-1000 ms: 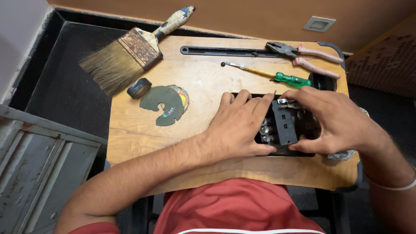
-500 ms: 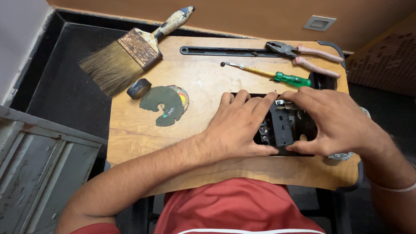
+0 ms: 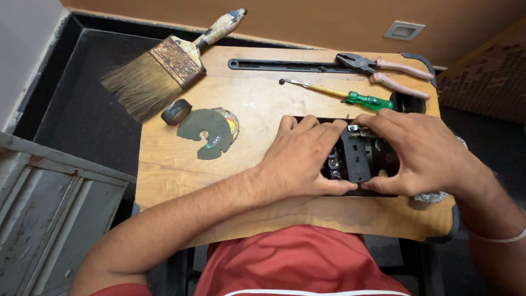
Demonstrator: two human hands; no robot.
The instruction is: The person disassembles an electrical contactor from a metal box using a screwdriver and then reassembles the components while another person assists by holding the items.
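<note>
1. A wooden desk (image 3: 164, 170) is filling the middle of the frame, seen from above, with the person's red shorts showing at the bottom edge.
2. A wide, worn paintbrush (image 3: 159, 71) is lying at the upper left, its bristles hanging over the desk edge.
3. The left hand (image 3: 304, 159) is pressing flat on the left half of a black electrical box (image 3: 359, 159), right of centre, fingers curled over its top edge and thumb along its lower edge.
4. The right hand (image 3: 424, 153) is gripping the box's right side, its fingertips pinching the dark inner block with metal terminals.
5. Judging by the grip, the person is seating or freeing that block; the next move likely calls for steady, even pressure.
6. Pink-handled pliers (image 3: 383, 68) are lying at the upper right.
7. A green-handled screwdriver (image 3: 339, 94) is lying just below them.
8. A broken green disc (image 3: 211, 130) is lying left of centre.
</note>
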